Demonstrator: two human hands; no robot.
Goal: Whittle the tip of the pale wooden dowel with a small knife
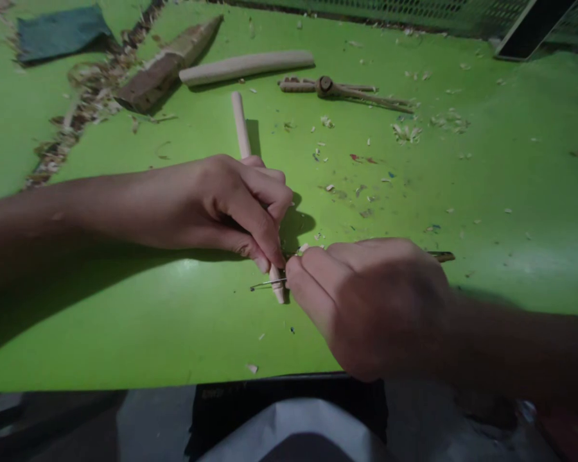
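My left hand [236,205] is closed around a slim, pale wooden stick [241,125], with thumb and fingers pinching it near its lower end. The stick's narrowed, carved tip [279,295] points toward the table's near edge. My right hand [370,301] is closed on a thin metal carving tool [262,284], whose narrow shaft lies across the stick just above the tip. A dark brown end of what appears to be the same tool [446,256] sticks out behind the right hand. Its middle is hidden by my fingers.
On the green table [125,333] lie a partly barked wood piece [164,67], a curved pale stick [248,66] and several thin brown carved sticks [327,88]. A dark green cloth or sheet [62,32] is at far left, beside heaped shavings [96,90]. A metal post [532,29] stands at the back.
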